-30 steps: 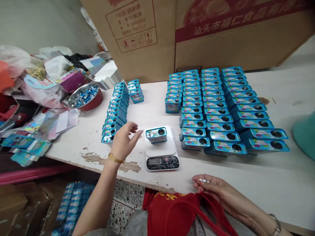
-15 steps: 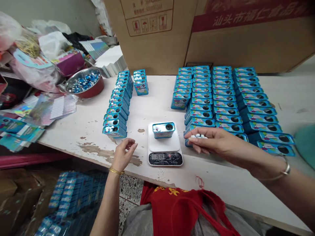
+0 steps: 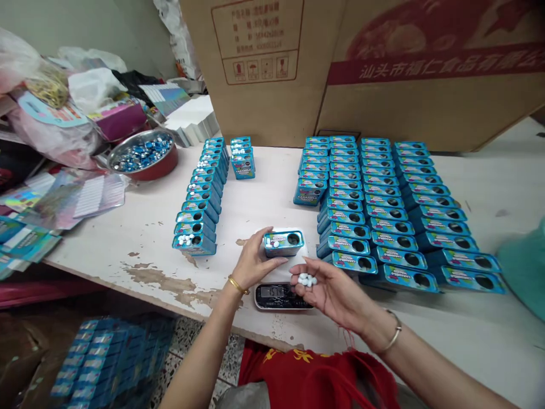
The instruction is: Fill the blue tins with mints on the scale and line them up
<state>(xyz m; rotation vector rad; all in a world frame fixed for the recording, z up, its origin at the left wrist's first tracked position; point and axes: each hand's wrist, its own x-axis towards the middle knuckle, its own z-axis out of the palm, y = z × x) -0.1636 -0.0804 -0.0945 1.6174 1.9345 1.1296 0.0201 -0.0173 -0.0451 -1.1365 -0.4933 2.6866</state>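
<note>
A blue candy tin (image 3: 283,245) with a round hole in its top stands on a white digital scale (image 3: 276,297); a few white candies lie on the lid. My left hand (image 3: 251,260) is at the tin's left end, fingers against the side and thumb along the lower front, so it appears to grip it. Palm up just right of the scale, my right hand (image 3: 330,289) is cupped around several small white candies (image 3: 307,279). My forearms and hands partly cover the scale's plate and display.
A row of tins (image 3: 198,213) with candies on several lids stands at left, a short stack (image 3: 242,162) beside it. Several rows of tins (image 3: 392,227) fill the right. A metal bowl (image 3: 145,165) of shiny blue pieces sits back left; large cartons (image 3: 264,108) stand behind.
My left hand has moved right and up onto the tin on the scale. My right hand has come left with the candies, turning palm up. The view has tilted slightly upward.
</note>
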